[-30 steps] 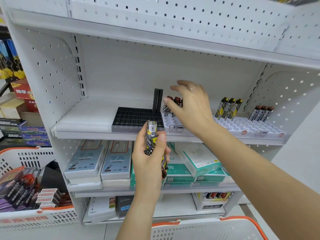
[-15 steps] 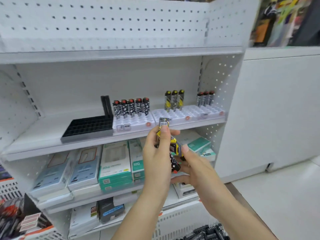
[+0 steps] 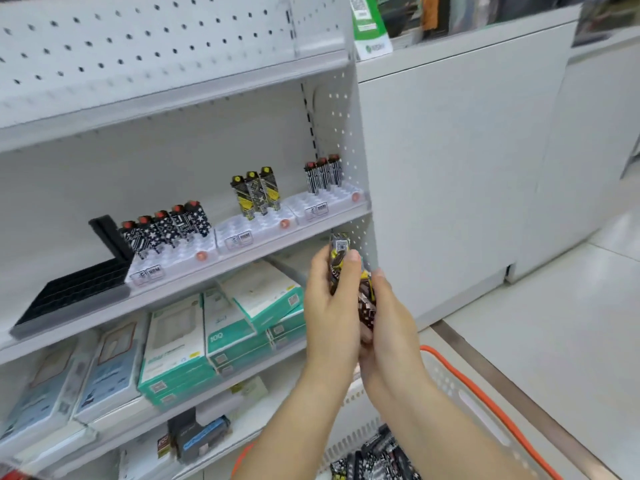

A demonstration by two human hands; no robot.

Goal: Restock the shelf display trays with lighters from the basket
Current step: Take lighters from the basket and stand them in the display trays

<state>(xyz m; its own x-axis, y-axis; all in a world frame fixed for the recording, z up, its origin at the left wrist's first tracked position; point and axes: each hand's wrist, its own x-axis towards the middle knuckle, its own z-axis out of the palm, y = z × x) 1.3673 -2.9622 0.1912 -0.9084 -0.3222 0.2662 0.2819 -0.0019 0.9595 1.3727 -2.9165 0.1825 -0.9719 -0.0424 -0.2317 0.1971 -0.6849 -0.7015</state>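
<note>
My left hand (image 3: 330, 306) grips a bundle of patterned lighters (image 3: 341, 258) upright in front of the shelf edge. My right hand (image 3: 388, 320) meets it from the right, its fingers round the lower lighters of the bundle. On the shelf stand three white display trays: the left tray (image 3: 180, 261) holds several black-and-white lighters (image 3: 166, 230), the middle tray (image 3: 256, 226) three yellow-and-black ones (image 3: 256, 192), the right tray (image 3: 329, 202) three white-patterned ones (image 3: 323, 174). A white basket with an orange rim (image 3: 460, 379) sits below, with more lighters (image 3: 377, 455) inside.
A black grid tray (image 3: 72, 296) lies at the left of the same shelf. Boxed goods (image 3: 180, 344) fill the shelf below. A white counter panel (image 3: 450, 168) stands to the right of the shelving, with tiled floor beyond.
My view has swung right and down. My right hand left the left tray and came down to the bundle held by my left hand. Both hands now meet on the lighters.
</note>
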